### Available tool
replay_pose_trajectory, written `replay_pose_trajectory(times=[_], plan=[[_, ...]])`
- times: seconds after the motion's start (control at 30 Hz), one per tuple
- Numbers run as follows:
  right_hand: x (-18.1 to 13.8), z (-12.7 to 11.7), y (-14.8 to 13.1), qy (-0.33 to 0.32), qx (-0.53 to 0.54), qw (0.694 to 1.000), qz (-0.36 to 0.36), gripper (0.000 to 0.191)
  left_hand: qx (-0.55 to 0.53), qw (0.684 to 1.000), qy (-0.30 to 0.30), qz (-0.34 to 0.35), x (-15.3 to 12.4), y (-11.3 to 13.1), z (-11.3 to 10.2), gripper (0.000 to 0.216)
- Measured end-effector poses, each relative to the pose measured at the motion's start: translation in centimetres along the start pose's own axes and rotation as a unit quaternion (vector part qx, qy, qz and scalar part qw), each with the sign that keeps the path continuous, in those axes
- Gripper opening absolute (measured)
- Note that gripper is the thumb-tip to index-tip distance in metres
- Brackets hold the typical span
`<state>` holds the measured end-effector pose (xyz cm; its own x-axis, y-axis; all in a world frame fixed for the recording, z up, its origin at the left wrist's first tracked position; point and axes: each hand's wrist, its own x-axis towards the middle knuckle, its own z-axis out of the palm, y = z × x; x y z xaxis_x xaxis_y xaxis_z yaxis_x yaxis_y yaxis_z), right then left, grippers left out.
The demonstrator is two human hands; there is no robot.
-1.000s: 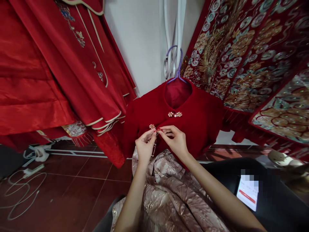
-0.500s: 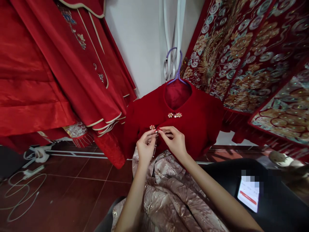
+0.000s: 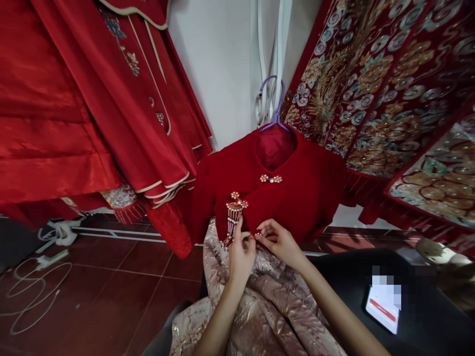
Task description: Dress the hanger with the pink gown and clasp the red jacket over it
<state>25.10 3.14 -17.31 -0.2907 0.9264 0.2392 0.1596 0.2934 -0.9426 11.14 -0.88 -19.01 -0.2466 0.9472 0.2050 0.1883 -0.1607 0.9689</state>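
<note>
A red jacket point(image 3: 297, 198) hangs from a purple hanger point(image 3: 276, 116). At its neck is a fastened pair of flower-shaped pearl clasps point(image 3: 271, 179). Lower on the front, a beaded tassel ornament point(image 3: 234, 212) with flower clasps hangs down. My left hand point(image 3: 243, 257) is by the tassel's lower end, its index finger stretched up beside the strands and its fingers apart. With fingertips pinched, my right hand point(image 3: 284, 247) holds a small pearl flower clasp point(image 3: 259, 236) near the jacket's lower front edge. A shiny pinkish-beige brocade fabric point(image 3: 267, 306) lies below my hands.
Red garments point(image 3: 148, 109) with pale piping hang at left, and a beaded, embroidered red garment point(image 3: 356, 99) hangs at right. A phone point(image 3: 383, 309) rests on a black surface point(image 3: 345, 267). A white cable point(image 3: 40, 296) lies coiled on the tiled floor point(image 3: 111, 296).
Both hands have moved down from the tassel ornament's clasp to the jacket's lower front. The tassel ornament now shows, hanging on the jacket. My right fingers now pinch a lower clasp.
</note>
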Motion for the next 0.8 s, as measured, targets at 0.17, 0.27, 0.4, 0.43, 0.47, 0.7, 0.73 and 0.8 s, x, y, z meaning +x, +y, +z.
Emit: replay_pose_trajectory(times=[0.17,0.27,0.4,0.43,0.47,0.7,0.73,0.8], plan=[[0.4,-0.2,0.2,0.023,0.018,0.999,0.017,0.024,-0.024,0.999,0.032,-0.032,0.8,-0.4,-1.7,0.07],[0.4,-0.5,0.4,0.023,0.012,0.999,0.024,0.025,-0.002,0.997,0.07,-0.015,1.5,-1.2,-2.5,0.069],[0.3,-0.4,0.5,0.018,0.009,1.0,0.024,0.024,0.028,0.994,0.107,0.027,1.9,-1.8,-2.5,0.067],[0.3,-0.2,0.5,0.018,0.009,1.0,0.024,0.023,0.034,0.993,0.11,0.031,1.9,-1.7,-2.3,0.067],[0.3,-0.1,0.5,0.018,0.01,1.0,0.024,0.022,0.039,0.992,0.113,0.034,1.9,-1.7,-2.3,0.067],[0.1,0.0,0.3,0.013,0.006,1.0,0.02,0.019,0.034,0.996,0.08,0.038,2.1,-1.2,-2.0,0.071],[0.1,0.0,0.2,0.01,0.005,1.0,0.017,0.018,0.016,0.997,0.064,0.029,2.1,-1.3,-2.0,0.073],[0.0,0.1,0.0,0.005,0.006,1.0,0.008,0.017,-0.02,0.999,0.043,0.013,2.2,-1.5,-1.8,0.076]])
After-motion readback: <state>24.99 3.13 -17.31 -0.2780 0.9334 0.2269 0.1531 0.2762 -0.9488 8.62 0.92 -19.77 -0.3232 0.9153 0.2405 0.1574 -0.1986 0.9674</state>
